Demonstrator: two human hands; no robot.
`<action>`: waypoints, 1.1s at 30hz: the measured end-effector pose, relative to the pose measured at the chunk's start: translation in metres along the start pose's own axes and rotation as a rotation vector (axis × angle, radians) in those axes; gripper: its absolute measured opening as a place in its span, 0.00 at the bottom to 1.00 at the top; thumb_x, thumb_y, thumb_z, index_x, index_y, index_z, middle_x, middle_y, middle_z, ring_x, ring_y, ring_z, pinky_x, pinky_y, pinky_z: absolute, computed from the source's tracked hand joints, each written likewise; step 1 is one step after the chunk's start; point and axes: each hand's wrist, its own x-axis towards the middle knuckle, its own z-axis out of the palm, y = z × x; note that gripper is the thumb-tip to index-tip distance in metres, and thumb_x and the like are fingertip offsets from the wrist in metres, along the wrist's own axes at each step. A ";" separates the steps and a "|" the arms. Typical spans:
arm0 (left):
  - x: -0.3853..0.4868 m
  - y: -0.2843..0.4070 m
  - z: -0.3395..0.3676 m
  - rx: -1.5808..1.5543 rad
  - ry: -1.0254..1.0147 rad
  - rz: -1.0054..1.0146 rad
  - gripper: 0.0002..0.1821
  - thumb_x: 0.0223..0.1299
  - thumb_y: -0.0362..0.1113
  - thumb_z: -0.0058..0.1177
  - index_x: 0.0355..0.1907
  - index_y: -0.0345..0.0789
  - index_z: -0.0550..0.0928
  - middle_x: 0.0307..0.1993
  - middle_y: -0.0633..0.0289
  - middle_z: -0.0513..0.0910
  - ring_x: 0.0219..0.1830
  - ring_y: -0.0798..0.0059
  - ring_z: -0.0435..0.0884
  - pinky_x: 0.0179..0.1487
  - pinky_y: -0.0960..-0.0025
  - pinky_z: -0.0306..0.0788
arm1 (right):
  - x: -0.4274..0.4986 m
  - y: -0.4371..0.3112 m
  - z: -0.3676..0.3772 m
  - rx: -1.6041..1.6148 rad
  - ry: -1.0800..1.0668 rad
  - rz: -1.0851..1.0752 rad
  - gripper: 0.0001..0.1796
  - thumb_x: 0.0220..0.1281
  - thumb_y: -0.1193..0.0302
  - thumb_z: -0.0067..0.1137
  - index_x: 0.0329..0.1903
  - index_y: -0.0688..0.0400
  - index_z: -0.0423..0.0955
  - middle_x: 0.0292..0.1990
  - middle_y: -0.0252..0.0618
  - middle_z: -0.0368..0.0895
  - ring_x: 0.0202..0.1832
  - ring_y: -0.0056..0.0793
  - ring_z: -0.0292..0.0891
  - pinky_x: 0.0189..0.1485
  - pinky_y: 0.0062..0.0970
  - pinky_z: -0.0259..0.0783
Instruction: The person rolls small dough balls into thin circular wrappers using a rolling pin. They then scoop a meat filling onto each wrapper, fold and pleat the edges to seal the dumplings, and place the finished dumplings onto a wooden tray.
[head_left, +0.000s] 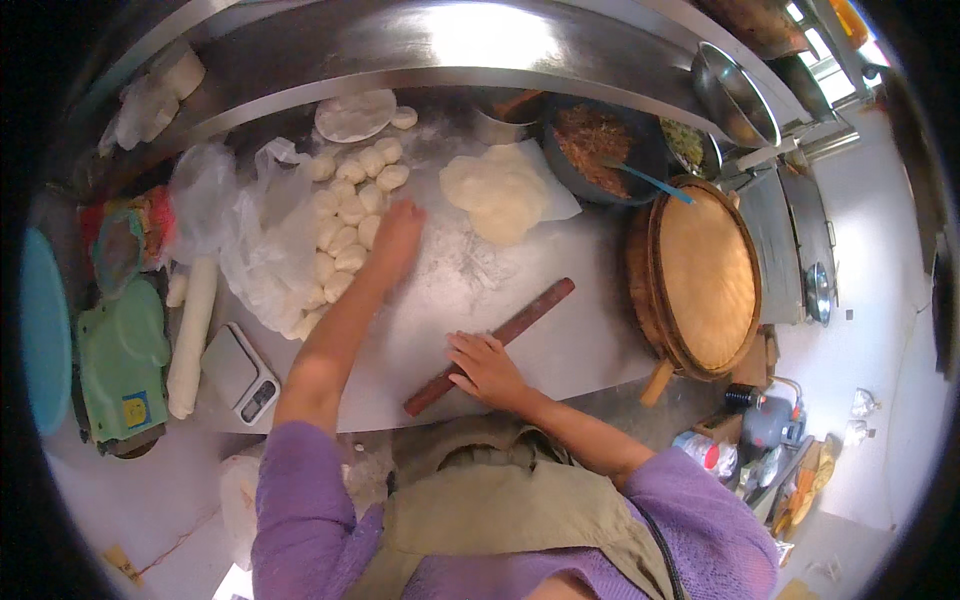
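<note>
My left hand (401, 231) is at the right edge of a cluster of pale dough balls (351, 259); its fingers are blurred, and whether it holds a piece is unclear. Palm down, my right hand (487, 367) rests on a dark red wooden rolling pin (534, 311) lying diagonally near the table's front edge, fingers spread. Several thin dough wrappers (499, 191) overlap on a white sheet beyond the pin. Behind the balls, a flour-dusted round plate (355, 115) has one more dough ball (404, 117) beside it. Loose flour (472, 259) marks the metal table.
A dark bowl of brown filling (592, 146) with a blue-handled utensil stands at the back, near a lidded round steamer (706, 277) on the right. Plastic bags (266, 240), a dough log (193, 337) and a kitchen scale (241, 373) lie left. A metal shelf (360, 79) overhangs the back.
</note>
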 end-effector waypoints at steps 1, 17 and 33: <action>-0.023 0.011 -0.002 0.101 -0.073 0.120 0.11 0.53 0.32 0.58 0.40 0.34 0.78 0.50 0.46 0.77 0.53 0.44 0.74 0.55 0.49 0.70 | 0.003 -0.001 -0.004 0.000 -0.009 -0.003 0.25 0.67 0.57 0.59 0.60 0.60 0.72 0.71 0.44 0.65 0.73 0.41 0.60 0.73 0.46 0.56; -0.118 0.035 0.012 -0.425 -0.332 -0.018 0.18 0.57 0.33 0.60 0.51 0.35 0.83 0.55 0.47 0.78 0.57 0.49 0.75 0.62 0.56 0.69 | 0.029 0.020 -0.018 -0.197 0.019 0.143 0.35 0.68 0.55 0.56 0.73 0.56 0.62 0.76 0.45 0.57 0.78 0.47 0.51 0.76 0.56 0.48; -0.145 0.048 -0.008 -0.141 -0.184 -0.345 0.11 0.52 0.30 0.61 0.38 0.33 0.78 0.40 0.47 0.81 0.44 0.45 0.80 0.48 0.51 0.73 | 0.082 0.008 -0.012 -0.305 0.053 0.277 0.33 0.74 0.55 0.46 0.75 0.55 0.58 0.77 0.46 0.55 0.78 0.45 0.51 0.76 0.55 0.48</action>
